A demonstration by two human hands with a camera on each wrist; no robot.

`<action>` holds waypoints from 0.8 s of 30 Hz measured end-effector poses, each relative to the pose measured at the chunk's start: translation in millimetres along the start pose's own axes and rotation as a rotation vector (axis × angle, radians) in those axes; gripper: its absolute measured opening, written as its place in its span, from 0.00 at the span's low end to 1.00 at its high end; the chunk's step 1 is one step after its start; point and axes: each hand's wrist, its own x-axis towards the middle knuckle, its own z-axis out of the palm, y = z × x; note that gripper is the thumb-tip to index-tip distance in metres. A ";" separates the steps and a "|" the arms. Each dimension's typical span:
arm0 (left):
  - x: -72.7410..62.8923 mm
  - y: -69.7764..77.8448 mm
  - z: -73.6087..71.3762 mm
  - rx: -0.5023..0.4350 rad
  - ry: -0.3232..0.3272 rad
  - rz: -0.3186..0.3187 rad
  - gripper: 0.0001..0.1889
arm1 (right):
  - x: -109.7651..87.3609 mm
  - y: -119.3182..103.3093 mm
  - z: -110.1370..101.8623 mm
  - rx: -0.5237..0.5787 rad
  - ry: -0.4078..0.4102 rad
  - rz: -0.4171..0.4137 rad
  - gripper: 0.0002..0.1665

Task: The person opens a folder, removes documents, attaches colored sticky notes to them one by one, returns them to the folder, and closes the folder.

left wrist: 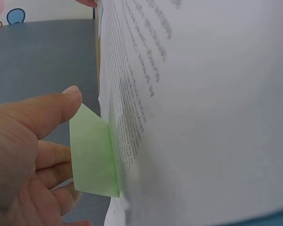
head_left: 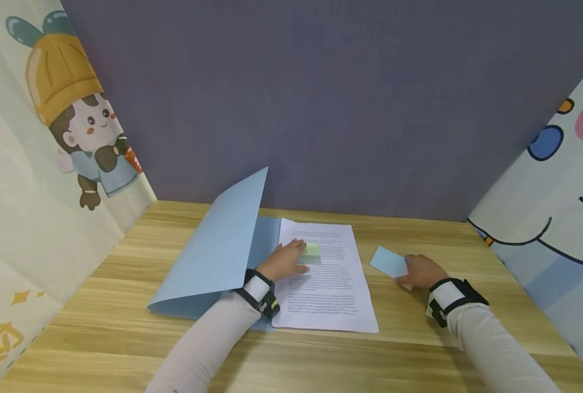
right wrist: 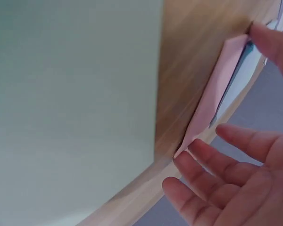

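Observation:
A printed sheet [head_left: 321, 295] lies at the right side of an open light-blue folder [head_left: 213, 240]. On the page a green sticky note [head_left: 312, 250] stands up along one edge, also seen in the left wrist view [left wrist: 94, 155]. My left hand [head_left: 284, 261] is over the sheet, fingers spread, thumb by the note's corner. Off to the right, my right hand [head_left: 423, 272] is at a blue note [head_left: 388, 262] and a pink note [right wrist: 217, 89] on the table. Its thumb and fingertips are apart, at opposite ends of the pink note.
The folder's cover stands half raised over the left forearm. A pale green sheet [right wrist: 75, 103] fills the left of the right wrist view, close to the camera. A dark grey panel [head_left: 311, 109] rises behind the wooden table [head_left: 100, 305]; printed curtains flank both sides.

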 end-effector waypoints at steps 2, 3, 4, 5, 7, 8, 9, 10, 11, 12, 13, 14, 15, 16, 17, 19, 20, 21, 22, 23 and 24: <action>-1.9 0.7 -1.4 -0.012 0.004 0.006 0.34 | -0.9 0.0 -2.2 0.034 -0.013 0.008 0.39; -2.4 0.7 -1.6 -0.019 0.003 0.005 0.34 | -1.5 -0.5 -3.5 0.043 -0.018 0.016 0.39; -2.9 0.8 -2.0 -0.024 0.003 0.004 0.34 | -1.9 -1.4 -4.4 0.050 -0.023 0.031 0.38; -3.4 0.8 -2.1 -0.030 0.002 0.003 0.34 | -2.3 -2.2 -5.5 0.051 -0.030 0.045 0.36; -3.4 0.6 -1.5 -0.027 -0.003 -0.002 0.34 | -2.6 -3.9 -6.9 0.043 -0.049 0.092 0.34; -2.9 0.2 -1.1 -0.024 -0.001 -0.002 0.34 | -2.5 -4.3 -7.4 0.028 -0.058 0.117 0.34; -1.5 -0.6 0.1 -0.028 -0.009 -0.010 0.34 | -1.9 -4.0 -7.5 0.010 -0.065 0.141 0.35; -1.4 -0.7 0.6 -0.023 -0.006 -0.008 0.34 | -1.3 -3.4 -6.8 -0.011 -0.070 0.167 0.35; -1.2 -0.7 1.2 -0.020 -0.006 -0.007 0.34 | -1.4 -3.5 -7.1 -0.028 -0.071 0.183 0.36; -1.0 -0.7 1.6 -0.014 -0.004 -0.006 0.34 | -1.6 -4.3 -7.6 -0.045 -0.069 0.195 0.37; -1.1 -0.5 1.7 -0.010 -0.001 -0.004 0.35 | -2.4 -5.5 -8.7 -0.063 -0.065 0.199 0.38; -1.3 -0.5 2.0 -0.005 0.003 -0.002 0.35 | -3.4 -7.3 -10.1 -0.067 -0.059 0.199 0.39; -1.7 -0.2 2.0 -0.002 0.005 -0.001 0.35 | -4.4 -9.2 -11.4 -0.069 -0.049 0.197 0.40; -2.1 0.0 1.9 0.001 0.006 -0.001 0.35 | -5.8 -11.8 -13.4 -0.066 -0.039 0.194 0.40; -2.1 0.1 1.7 0.002 0.004 -0.002 0.35 | -7.5 -14.7 -16.1 -0.065 -0.024 0.188 0.41; -1.9 0.1 1.8 0.008 0.004 -0.002 0.35 | -9.2 -18.0 -20.5 -0.059 0.001 0.171 0.43; -1.8 0.0 1.7 0.007 0.004 -0.001 0.35 | -9.5 -18.9 -22.0 -0.059 0.016 0.162 0.45; -1.9 0.2 1.3 0.009 0.004 -0.001 0.35 | -9.6 -19.6 -23.6 -0.059 0.030 0.152 0.46; -2.0 0.3 1.1 0.011 0.004 -0.001 0.35 | -9.5 -19.9 -25.1 -0.058 0.040 0.140 0.48; -2.1 0.4 1.0 0.011 0.004 0.000 0.35 | -9.2 -20.0 -26.8 -0.054 0.047 0.128 0.49; -2.3 0.5 0.9 0.013 0.005 0.001 0.35 | -9.0 -20.0 -28.5 -0.046 0.048 0.119 0.51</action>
